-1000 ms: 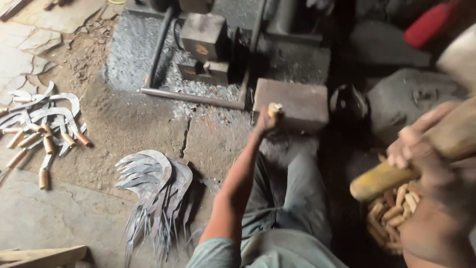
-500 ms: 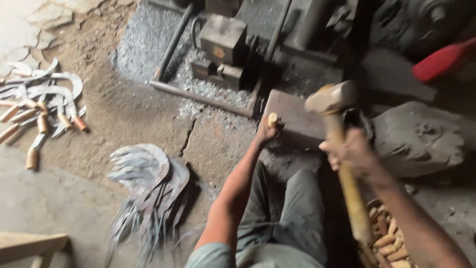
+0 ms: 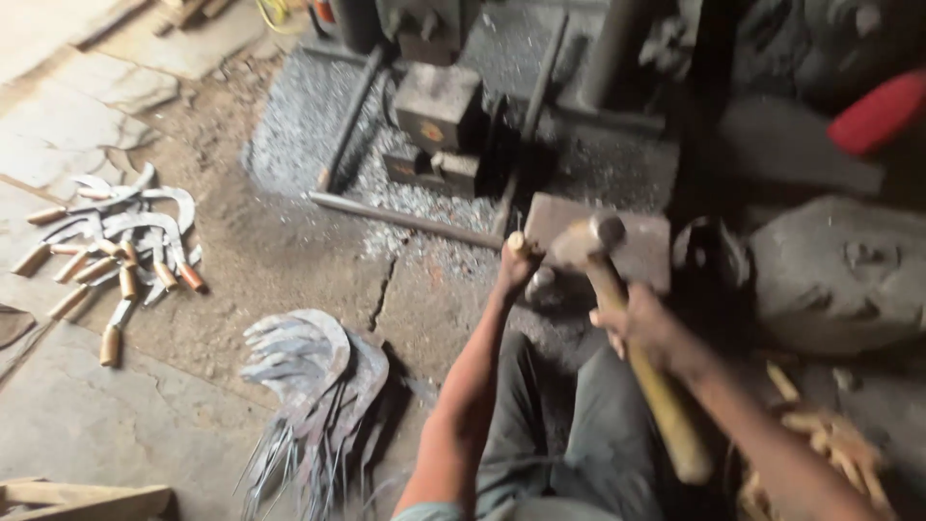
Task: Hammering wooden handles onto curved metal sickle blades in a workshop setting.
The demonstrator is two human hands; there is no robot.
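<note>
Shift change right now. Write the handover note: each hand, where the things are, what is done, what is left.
Left hand: gripped round a wooden handle, held upright at the edge of the anvil block.
Right hand: gripping the hammer, its head low over the wooden handle and block.
Done, by the look of it: a pile of sickles with handles fitted, on the floor to the left.
Left: a fan of bare blades beside the left arm and loose handles on the right. Whether this handle is fully seated cannot be told.
</note>
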